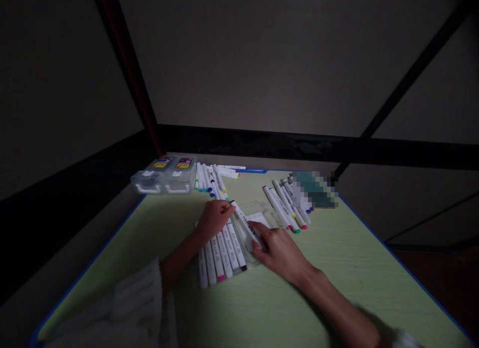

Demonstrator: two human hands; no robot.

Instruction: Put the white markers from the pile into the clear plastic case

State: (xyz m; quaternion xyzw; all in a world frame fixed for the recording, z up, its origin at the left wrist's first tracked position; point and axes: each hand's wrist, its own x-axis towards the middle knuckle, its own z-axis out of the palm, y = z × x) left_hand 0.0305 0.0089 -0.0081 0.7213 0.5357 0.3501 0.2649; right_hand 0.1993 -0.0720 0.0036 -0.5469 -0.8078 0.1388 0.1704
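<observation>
A white marker (244,220) with a black end lies slanted between my two hands. My right hand (279,248) grips its lower part between thumb and index finger. At the upper, black end, the curled fingers of my left hand (216,218) pinch the marker. Below the left hand, several white markers (220,258) rest side by side in a row, one with a pink end and one with a black end; the hand covers their upper parts. Under the held marker is a clear plastic case (258,208) with a white label, partly hidden by my right hand.
Two clear cases (178,175) with white handles stand at the back left. Beside them lie loose markers (204,177), and another group of markers (286,203) is at the right, next to a blurred green item (316,190). The pale green table (149,238) has a blue edge.
</observation>
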